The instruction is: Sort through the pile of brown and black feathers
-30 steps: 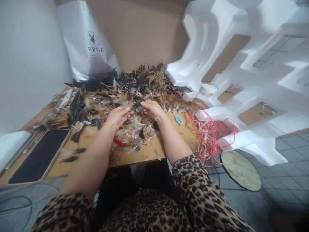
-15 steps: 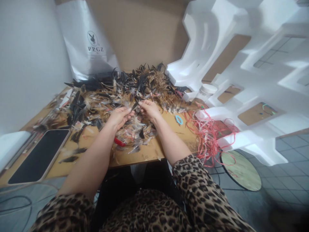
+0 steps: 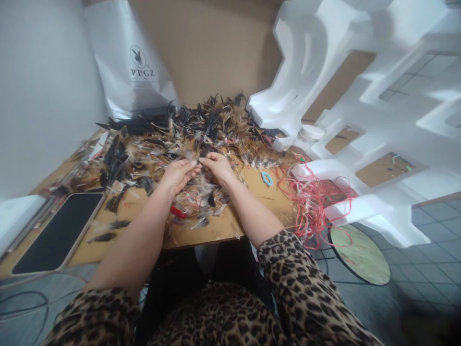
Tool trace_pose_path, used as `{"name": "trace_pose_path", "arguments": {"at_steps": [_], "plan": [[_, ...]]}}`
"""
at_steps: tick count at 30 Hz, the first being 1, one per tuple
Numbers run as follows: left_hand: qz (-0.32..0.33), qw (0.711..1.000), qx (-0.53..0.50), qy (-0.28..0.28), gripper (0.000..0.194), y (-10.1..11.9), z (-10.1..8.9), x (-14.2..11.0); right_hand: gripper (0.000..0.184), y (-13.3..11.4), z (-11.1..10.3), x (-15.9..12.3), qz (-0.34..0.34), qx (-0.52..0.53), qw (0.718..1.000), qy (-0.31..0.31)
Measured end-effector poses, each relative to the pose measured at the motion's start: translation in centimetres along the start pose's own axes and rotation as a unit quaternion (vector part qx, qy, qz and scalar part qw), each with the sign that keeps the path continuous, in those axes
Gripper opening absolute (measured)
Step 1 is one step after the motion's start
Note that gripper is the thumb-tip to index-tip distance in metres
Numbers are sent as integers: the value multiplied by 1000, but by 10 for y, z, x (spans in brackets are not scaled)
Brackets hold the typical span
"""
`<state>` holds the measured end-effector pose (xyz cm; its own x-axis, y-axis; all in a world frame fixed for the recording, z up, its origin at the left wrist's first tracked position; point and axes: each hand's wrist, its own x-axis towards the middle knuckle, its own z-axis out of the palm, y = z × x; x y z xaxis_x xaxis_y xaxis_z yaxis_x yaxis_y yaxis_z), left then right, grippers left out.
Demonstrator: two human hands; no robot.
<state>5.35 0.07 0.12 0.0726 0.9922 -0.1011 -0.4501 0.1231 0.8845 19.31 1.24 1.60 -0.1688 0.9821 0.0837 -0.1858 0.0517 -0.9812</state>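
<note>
Above the feather pile, my left hand (image 3: pixel 179 176) is closed in a pinch on a feather, most of which its fingers cover. My right hand (image 3: pixel 217 168) has thumb and forefinger pressed together at the same feather, its fingertips touching those of the left. Loose brown and black feathers (image 3: pixel 230 120) are heaped behind both hands. Nearer me, beneath the fingers, lie more pale, fluffy feathers (image 3: pixel 201 194). A small red item (image 3: pixel 178 212) sits by my left wrist; its kind is unclear.
A phone (image 3: pixel 57 233) lies at the table's left. On the right are a blue ring (image 3: pixel 267 179), tangled pink ribbon (image 3: pixel 311 206), a white-lidded jar (image 3: pixel 309 137) and large white foam pieces (image 3: pixel 324 62). A white bag (image 3: pixel 133 96) stands behind. A round stool (image 3: pixel 360 254) is below.
My right hand has moved slightly left and down, bringing its fingertips against the left hand's. The dark feather that showed between them is now mostly hidden. My left hand has hardly moved.
</note>
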Motion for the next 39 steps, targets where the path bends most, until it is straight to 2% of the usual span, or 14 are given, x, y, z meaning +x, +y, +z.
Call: {"name": "trace_pose_path", "arguments": {"at_steps": [10,21,26,29,32,34,36,39], "plan": [[-31,999,20,-12,5,1,2,-3,31,6,-3,4,-36,-41,998,-13],[-14,996,80,-25,8,0,0,-3,29,8,-3,5,-53,-52,997,-15],[-25,1000,11,-6,8,3,-1,-2,28,5,-2,3,-77,-102,991,-32],[-33,999,-38,2,8,4,-3,0,30,1,-3,-2,-144,-247,958,-41],[-44,998,-51,5,7,4,-4,1,26,-1,-3,-7,-221,-405,886,-34],[-52,998,-46,6,5,3,-4,0,23,-2,-3,-9,-242,-469,849,-32],[-58,998,-38,5,3,2,-3,-1,21,-3,-4,-10,-244,-498,832,-29],[-56,998,-12,14,3,3,0,-3,18,-4,-5,-9,-240,-512,824,-23]]}}
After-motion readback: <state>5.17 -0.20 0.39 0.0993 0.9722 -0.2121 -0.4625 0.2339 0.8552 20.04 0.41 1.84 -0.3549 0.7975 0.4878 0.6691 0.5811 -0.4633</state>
